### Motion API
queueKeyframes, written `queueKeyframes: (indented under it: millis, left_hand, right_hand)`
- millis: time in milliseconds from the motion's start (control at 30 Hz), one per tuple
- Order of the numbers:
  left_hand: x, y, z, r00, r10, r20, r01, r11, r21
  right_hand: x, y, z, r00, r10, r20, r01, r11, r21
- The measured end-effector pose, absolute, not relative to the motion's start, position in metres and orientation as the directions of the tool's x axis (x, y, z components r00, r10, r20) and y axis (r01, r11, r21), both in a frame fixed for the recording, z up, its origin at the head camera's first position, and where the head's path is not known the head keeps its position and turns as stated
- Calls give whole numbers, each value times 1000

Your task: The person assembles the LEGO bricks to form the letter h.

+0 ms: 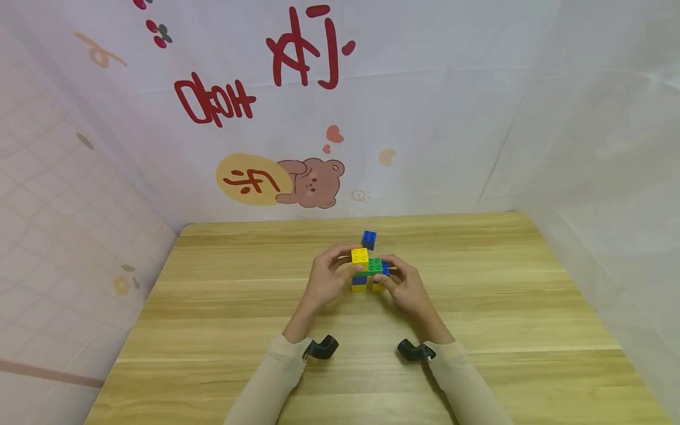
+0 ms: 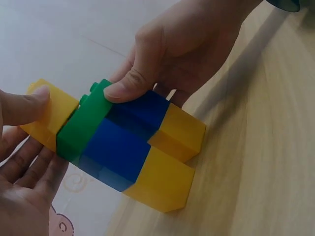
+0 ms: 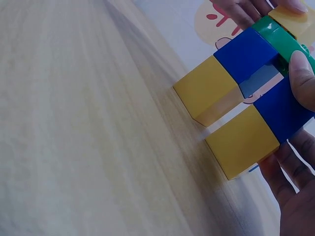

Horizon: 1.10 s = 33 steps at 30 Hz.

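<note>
The green brick (image 1: 375,265) lies across two stacks, one under each end, each a blue brick (image 2: 118,155) above a yellow brick (image 2: 165,184). Over its left end sits a yellow top brick (image 1: 359,254), pinched by the left hand (image 1: 326,280): thumb in front, other fingers curled behind. The right hand (image 1: 408,289) grips the green brick's right end and the blue brick just below it, thumb on the near side, fingers bent round the back. Beyond the green brick, apart from it, a loose blue brick (image 1: 369,239) rests on the desk (image 1: 239,283).
</note>
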<state>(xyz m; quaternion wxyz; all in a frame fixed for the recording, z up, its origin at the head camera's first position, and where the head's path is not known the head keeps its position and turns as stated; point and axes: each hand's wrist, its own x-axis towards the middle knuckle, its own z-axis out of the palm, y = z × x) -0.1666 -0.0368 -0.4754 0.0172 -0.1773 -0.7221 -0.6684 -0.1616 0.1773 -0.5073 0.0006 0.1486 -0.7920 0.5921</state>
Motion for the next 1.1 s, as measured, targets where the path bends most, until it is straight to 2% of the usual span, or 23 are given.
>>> queueKeyframes:
  millis: [67,767,1100]
  left_hand:
    - [-167,-36,-477,-936,232,266,283,45,958]
    - [-167,-25,-496,-900,154,407,416,31,909]
    - [-165,-21,-504,-910,138,390,399,48,916]
  right_hand:
    - [-158,176,-498,-957,-237,166,-226,256,-940]
    - [-162,176,-499,-955,-245,168,-230,249,-941]
    - [-163,177,-504,-962,-230,149,-202,227,-953]
